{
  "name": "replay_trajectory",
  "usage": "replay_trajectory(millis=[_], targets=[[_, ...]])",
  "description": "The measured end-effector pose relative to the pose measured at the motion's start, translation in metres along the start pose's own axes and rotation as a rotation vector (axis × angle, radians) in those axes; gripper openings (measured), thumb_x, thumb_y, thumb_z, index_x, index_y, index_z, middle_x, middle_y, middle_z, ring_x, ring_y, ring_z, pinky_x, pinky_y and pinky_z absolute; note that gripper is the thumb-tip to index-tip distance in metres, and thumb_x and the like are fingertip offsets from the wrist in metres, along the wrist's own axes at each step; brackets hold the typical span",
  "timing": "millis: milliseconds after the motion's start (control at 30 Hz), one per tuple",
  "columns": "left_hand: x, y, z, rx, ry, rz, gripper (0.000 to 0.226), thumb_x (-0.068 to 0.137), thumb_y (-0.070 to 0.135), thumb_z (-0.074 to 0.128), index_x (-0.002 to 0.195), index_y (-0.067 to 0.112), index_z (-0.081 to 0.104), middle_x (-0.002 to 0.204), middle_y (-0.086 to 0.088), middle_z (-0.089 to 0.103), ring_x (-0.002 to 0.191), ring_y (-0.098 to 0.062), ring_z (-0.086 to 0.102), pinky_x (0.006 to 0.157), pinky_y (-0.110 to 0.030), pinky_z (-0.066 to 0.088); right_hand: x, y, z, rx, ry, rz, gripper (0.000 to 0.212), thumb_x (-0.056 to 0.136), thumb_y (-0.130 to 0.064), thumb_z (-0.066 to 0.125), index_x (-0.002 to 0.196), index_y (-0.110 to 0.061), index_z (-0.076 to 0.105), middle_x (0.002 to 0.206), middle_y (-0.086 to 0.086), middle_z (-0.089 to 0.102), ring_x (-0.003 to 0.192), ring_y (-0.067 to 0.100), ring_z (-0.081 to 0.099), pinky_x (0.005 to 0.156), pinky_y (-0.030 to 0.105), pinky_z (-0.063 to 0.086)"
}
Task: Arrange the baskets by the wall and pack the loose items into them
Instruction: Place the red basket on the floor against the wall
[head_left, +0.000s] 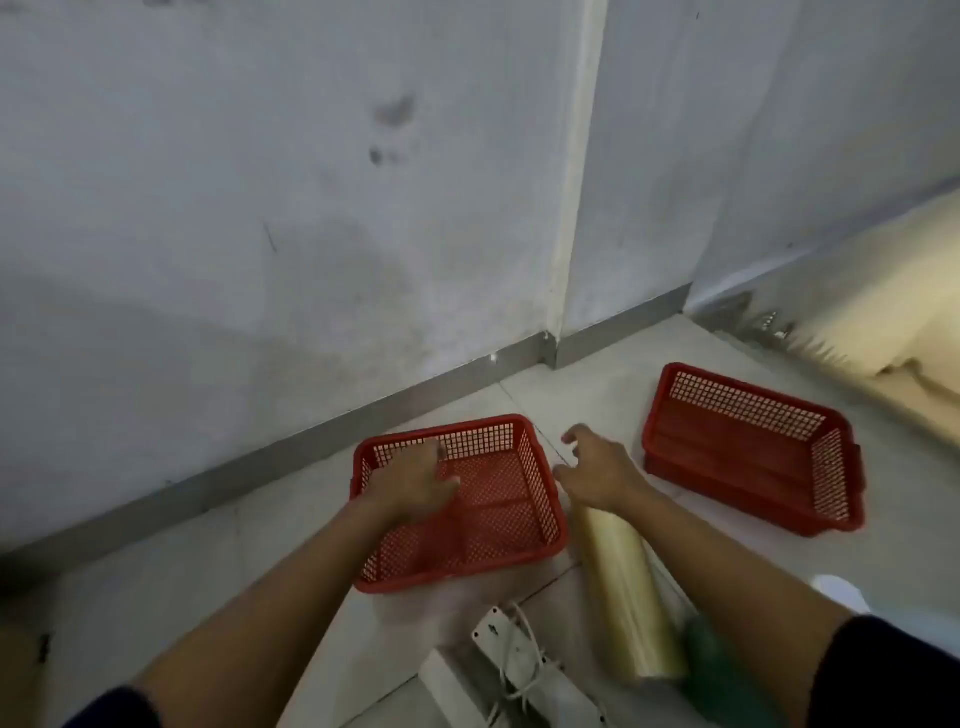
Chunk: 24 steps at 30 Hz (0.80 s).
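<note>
Two red mesh baskets sit on the tiled floor near the wall. My left hand (413, 480) rests on the left rim of the nearer basket (524, 519), fingers curled over its edge. My right hand (597, 467) hovers with fingers spread in the gap between that basket and the second red basket (753, 447) to the right. Both baskets look empty. A yellowish roll of plastic film (626, 582) lies on the floor under my right forearm. A white power strip with cord (511, 649) lies below the near basket.
A grey wall with a metal skirting (311, 431) runs diagonally behind the baskets, with a corner (558, 343) at centre. Something green (711, 670) lies beside the roll. A pale cream surface (883, 332) stands at far right. A small white object (839, 590) lies near my right arm.
</note>
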<state>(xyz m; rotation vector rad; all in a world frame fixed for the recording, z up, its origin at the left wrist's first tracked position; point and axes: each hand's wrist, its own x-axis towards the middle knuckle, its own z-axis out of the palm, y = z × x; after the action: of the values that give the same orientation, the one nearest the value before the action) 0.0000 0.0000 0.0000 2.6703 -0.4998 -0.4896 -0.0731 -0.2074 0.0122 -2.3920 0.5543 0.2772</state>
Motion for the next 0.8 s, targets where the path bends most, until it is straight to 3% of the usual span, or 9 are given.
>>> replay_trajectory(millis=[133, 200, 267, 333, 400, 467, 567, 700, 800], targets=[[0.019, -0.057, 0.076, 0.025, -0.026, 0.044, 0.014, 0.090, 0.027, 0.058, 0.098, 0.018, 0.054, 0.108, -0.005, 0.062, 0.095, -0.015, 0.057, 0.082, -0.027, 0.047, 0.026, 0.047, 0.065, 0.042, -0.019, 0.073, 0.050, 0.090, -0.031, 0.058, 0.133, -0.010, 0.043, 0.127, 0.013, 0.060, 0.111, 0.025, 0.058, 0.081, 0.025, 0.042], [0.026, -0.079, 0.111, 0.047, -0.044, 0.060, 0.021, 0.089, 0.031, 0.057, 0.103, 0.016, 0.056, 0.112, -0.007, 0.062, 0.095, -0.017, 0.056, 0.083, -0.028, 0.046, 0.036, 0.066, 0.092, 0.099, -0.055, 0.105, 0.049, 0.091, -0.029, 0.057, 0.134, -0.011, 0.040, 0.129, 0.011, 0.058, 0.102, 0.020, 0.056, 0.078, 0.024, 0.042], [0.032, -0.097, 0.139, 0.049, -0.067, 0.069, 0.036, 0.088, 0.038, 0.056, 0.116, 0.015, 0.056, 0.122, -0.006, 0.060, 0.109, -0.021, 0.057, 0.095, -0.035, 0.045, 0.048, 0.082, 0.114, 0.159, -0.038, 0.118, 0.047, 0.091, -0.024, 0.055, 0.134, -0.010, 0.040, 0.127, 0.010, 0.059, 0.100, 0.017, 0.058, 0.083, 0.027, 0.048], [0.032, -0.112, 0.161, 0.036, -0.094, 0.058, 0.039, 0.089, 0.043, 0.054, 0.117, 0.017, 0.056, 0.123, -0.004, 0.060, 0.111, -0.020, 0.056, 0.098, -0.038, 0.044, 0.053, 0.093, 0.131, 0.222, -0.065, 0.119, 0.033, 0.091, -0.013, 0.054, 0.124, -0.007, 0.049, 0.111, 0.007, 0.064, 0.099, 0.021, 0.063, 0.089, 0.035, 0.053], [0.026, -0.125, 0.178, 0.043, -0.076, 0.075, 0.031, 0.090, 0.041, 0.052, 0.109, 0.017, 0.060, 0.113, -0.003, 0.065, 0.100, -0.018, 0.059, 0.087, -0.032, 0.046, 0.054, 0.093, 0.141, 0.331, -0.075, 0.133, 0.015, 0.091, -0.001, 0.050, 0.103, -0.010, 0.054, 0.088, 0.003, 0.061, 0.082, 0.017, 0.060, 0.072, 0.029, 0.053], [0.017, -0.139, 0.186, 0.107, -0.037, 0.087, 0.027, 0.087, 0.034, 0.052, 0.109, 0.020, 0.061, 0.112, -0.003, 0.067, 0.102, -0.021, 0.062, 0.083, -0.032, 0.049, 0.058, 0.091, 0.154, 0.429, 0.002, 0.220, 0.017, 0.090, -0.002, 0.050, 0.107, -0.005, 0.053, 0.086, 0.008, 0.061, 0.071, 0.018, 0.055, 0.061, 0.031, 0.051], [0.004, -0.162, 0.182, 0.151, 0.088, 0.127, 0.030, 0.085, 0.014, 0.043, 0.106, 0.020, 0.063, 0.110, -0.005, 0.069, 0.101, -0.025, 0.065, 0.081, -0.036, 0.053, 0.073, 0.085, 0.173, 0.387, 0.215, 0.323, 0.042, 0.083, -0.006, 0.061, 0.122, 0.007, 0.051, 0.109, 0.026, 0.064, 0.092, 0.037, 0.064, 0.080, 0.043, 0.054], [-0.018, -0.201, 0.157, 0.184, 0.286, 0.086, 0.034, 0.085, 0.003, 0.043, 0.107, 0.020, 0.063, 0.109, -0.003, 0.070, 0.099, -0.021, 0.066, 0.085, -0.034, 0.053, 0.091, 0.045, 0.193, 0.434, 0.167, 0.251, 0.011, 0.072, -0.010, 0.067, 0.081, -0.002, 0.066, 0.082, 0.021, 0.072, 0.073, 0.040, 0.070, 0.068, 0.052, 0.060], [-0.048, -0.243, 0.143, 0.179, 0.327, -0.008, 0.037, 0.085, 0.001, 0.046, 0.111, 0.021, 0.061, 0.112, -0.001, 0.070, 0.102, -0.020, 0.066, 0.087, -0.033, 0.054, 0.086, -0.005, 0.216, 0.437, 0.121, 0.145, 0.005, 0.073, -0.011, 0.065, 0.074, -0.006, 0.067, 0.073, 0.016, 0.071, 0.067, 0.035, 0.071, 0.063, 0.049, 0.061]])
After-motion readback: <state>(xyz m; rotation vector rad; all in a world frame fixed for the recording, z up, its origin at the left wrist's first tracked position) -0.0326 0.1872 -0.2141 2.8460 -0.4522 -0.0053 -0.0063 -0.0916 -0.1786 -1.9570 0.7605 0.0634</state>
